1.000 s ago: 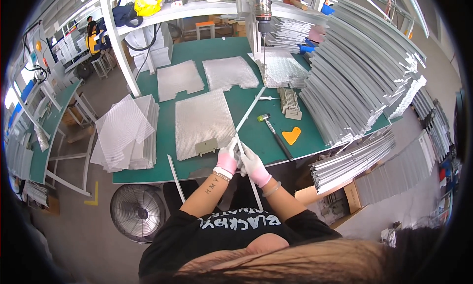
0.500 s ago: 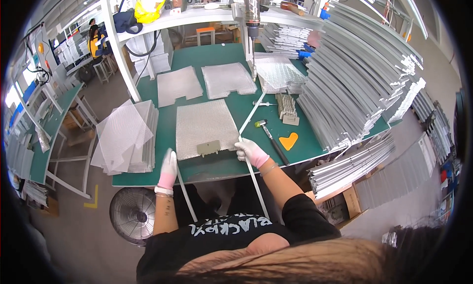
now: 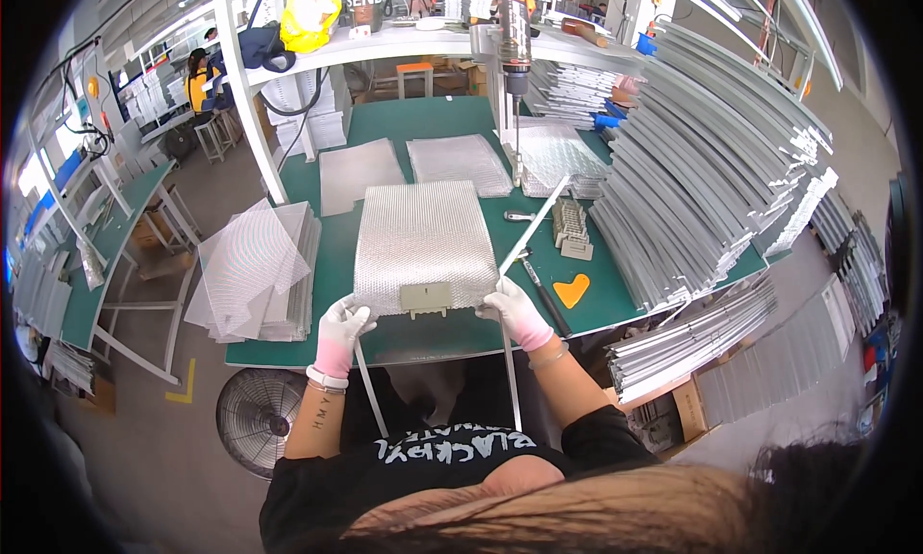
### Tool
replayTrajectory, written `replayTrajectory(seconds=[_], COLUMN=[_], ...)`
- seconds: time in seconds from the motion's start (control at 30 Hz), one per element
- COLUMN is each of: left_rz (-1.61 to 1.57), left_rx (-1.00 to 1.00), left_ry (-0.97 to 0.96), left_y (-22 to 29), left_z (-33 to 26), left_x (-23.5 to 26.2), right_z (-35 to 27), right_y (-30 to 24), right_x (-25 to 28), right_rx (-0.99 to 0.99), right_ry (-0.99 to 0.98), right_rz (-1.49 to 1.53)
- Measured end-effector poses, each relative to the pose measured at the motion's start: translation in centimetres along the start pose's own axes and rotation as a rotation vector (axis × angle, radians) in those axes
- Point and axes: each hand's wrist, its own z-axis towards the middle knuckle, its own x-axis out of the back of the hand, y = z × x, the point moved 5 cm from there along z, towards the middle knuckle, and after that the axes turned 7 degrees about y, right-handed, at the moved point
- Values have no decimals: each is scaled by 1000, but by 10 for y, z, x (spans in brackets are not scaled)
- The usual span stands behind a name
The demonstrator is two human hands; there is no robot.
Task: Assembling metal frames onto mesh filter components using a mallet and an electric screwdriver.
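Note:
A silvery mesh sheet [image 3: 423, 232] bows upward in front of me, its near edge between my hands. A small grey-green plastic piece [image 3: 425, 296] sits at the middle of that edge. My left hand [image 3: 340, 329], in a white and pink glove, pinches the near left corner. My gloved right hand [image 3: 517, 314] is closed at the near right corner, on a thin pale strip [image 3: 535, 225] angling away to the right. Another thin strip [image 3: 371, 391] slopes from my left hand toward my lap. The fingers partly hide where the strips meet the mesh.
Mesh stacks lie at left [image 3: 260, 275] and behind. A hanging power screwdriver [image 3: 516, 45] points down over the green table [image 3: 423, 122]. At right are a hammer [image 3: 546, 295], a yellow heart-shaped piece [image 3: 572, 291], grey plastic pieces [image 3: 571, 229] and tall piles of metal strips [image 3: 702, 160].
My left hand has closed on the mesh's left corner. The right hand has moved right, to the mesh's right corner, with the strip. The mesh's near edge is raised and the sheet bows.

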Motion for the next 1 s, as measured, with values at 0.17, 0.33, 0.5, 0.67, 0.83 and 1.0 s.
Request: replayTrajectory(seconds=[0.17,0.33,0.5,0.67,0.83,1.0], left_rz=[165,-196,-49,-108,272,145], left_rx=[-258,-122,-366,-495,-783,-749], left_ry=[-58,-15,175,276,298,57], left_y=[17,49,59,48,135,188], left_z=[-27,-77,-118,-122,-99,-44], left_x=[-8,1,24,63,35,-5], right_z=[-24,-46,-71,-70,-34,-8], right_y=[-25,-45,-69,-94,-141,-184], right_x=[-16,-37,-66,-88,-115,-111], right_rx=[58,131,284,489,649,756], right_ry=[21,-32,-73,-100,-25,99], right_rz=[-29,-45,-150,-544,-281,-338])
